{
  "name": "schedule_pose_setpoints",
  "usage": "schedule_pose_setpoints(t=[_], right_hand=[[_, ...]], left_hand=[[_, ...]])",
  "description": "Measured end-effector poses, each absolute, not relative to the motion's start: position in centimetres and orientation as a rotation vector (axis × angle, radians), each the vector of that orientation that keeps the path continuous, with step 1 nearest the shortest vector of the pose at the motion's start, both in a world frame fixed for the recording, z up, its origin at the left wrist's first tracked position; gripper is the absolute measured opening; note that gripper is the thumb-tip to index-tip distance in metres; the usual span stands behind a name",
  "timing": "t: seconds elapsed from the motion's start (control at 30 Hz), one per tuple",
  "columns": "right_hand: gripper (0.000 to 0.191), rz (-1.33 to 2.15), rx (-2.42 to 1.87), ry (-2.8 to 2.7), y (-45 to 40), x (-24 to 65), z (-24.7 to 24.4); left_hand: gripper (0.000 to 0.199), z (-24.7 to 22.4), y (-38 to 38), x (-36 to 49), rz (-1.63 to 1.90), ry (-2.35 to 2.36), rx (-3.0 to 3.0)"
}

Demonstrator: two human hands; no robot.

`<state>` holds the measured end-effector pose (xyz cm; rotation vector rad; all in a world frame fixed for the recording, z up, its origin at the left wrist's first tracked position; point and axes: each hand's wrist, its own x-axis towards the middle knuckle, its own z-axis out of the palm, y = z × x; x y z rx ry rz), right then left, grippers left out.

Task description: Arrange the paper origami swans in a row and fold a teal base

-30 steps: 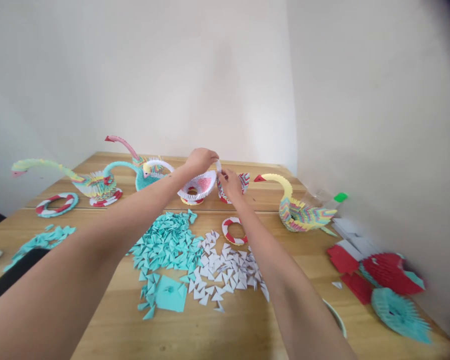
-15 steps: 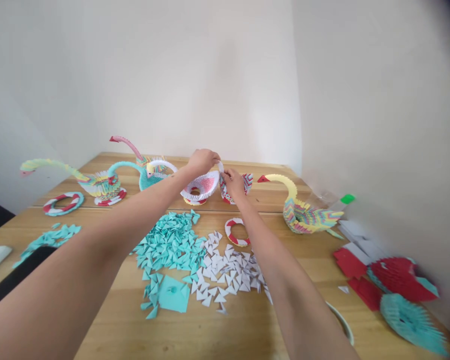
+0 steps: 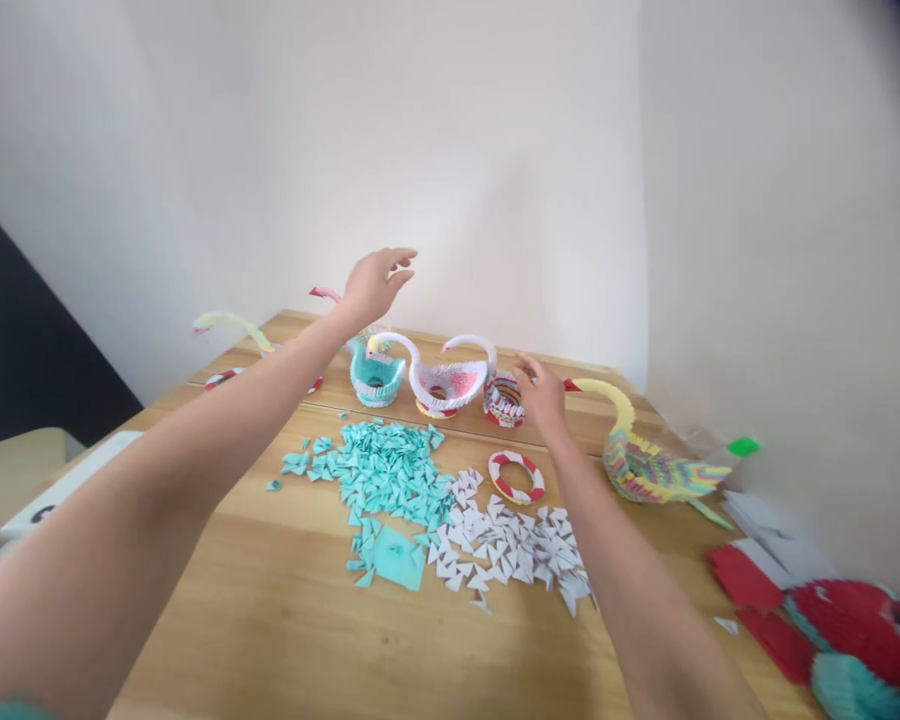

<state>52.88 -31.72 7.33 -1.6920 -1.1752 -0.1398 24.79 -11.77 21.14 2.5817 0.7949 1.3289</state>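
Observation:
My left hand (image 3: 379, 284) is raised in the air, in front of the wall and above the paper swans. It is empty, with thumb and fingers apart. My right hand (image 3: 540, 390) is beside a small red-and-white folded-paper swan (image 3: 504, 402), covering its right side. Its fingers are loosely bent and seem apart; I cannot tell whether they touch the swan. That swan has a curved white neck (image 3: 471, 340). Left of it stands a white-and-pink paper swan (image 3: 450, 388), then a turquoise one (image 3: 375, 382).
Piles of turquoise folded triangles (image 3: 390, 465) and white ones (image 3: 506, 545) lie on the wooden table (image 3: 307, 630). A red-and-white paper ring (image 3: 516, 478) lies behind the white pile. A yellow-necked swan (image 3: 656, 470) stands right, near red paper (image 3: 746, 575). A turquoise square sheet (image 3: 399, 558) lies in front.
My left hand has let go of the white neck and moved up and left. My right hand has shifted right of it. The white neck now stands on the red-and-white swan. The view has turned left.

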Motion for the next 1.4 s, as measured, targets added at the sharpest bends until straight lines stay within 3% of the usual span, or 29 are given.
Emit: schedule_pose_setpoints(t=[0.23, 0.53, 0.7, 0.87, 1.4], right_hand=[[0.035, -0.077, -1.603, -1.432, -29.1, 46.2, 10.1], [0.04, -0.049, -1.784, -1.724, -21.8, 40.6, 12.3], [0.029, -0.06, -1.793, -1.873, -19.1, 39.9, 12.3], [0.019, -0.074, -1.858, -1.882, -18.2, 40.0, 11.7], [0.022, -0.004, -1.856, -1.766, -18.2, 40.8, 10.9]], left_hand=[[0.035, 16.5, -12.4, 17.4, 0.907, 1.133, 2.568], [0.031, 13.8, -10.2, 18.4, 0.635, 1.114, 2.773], [0.021, 13.8, -8.8, 20.1, 0.588, 1.04, 2.781], [0.024, 13.4, -8.0, 21.3, 0.566, 0.996, 2.757], [0.02, 12.8, -7.9, 22.6, 0.775, 0.986, 2.502]])
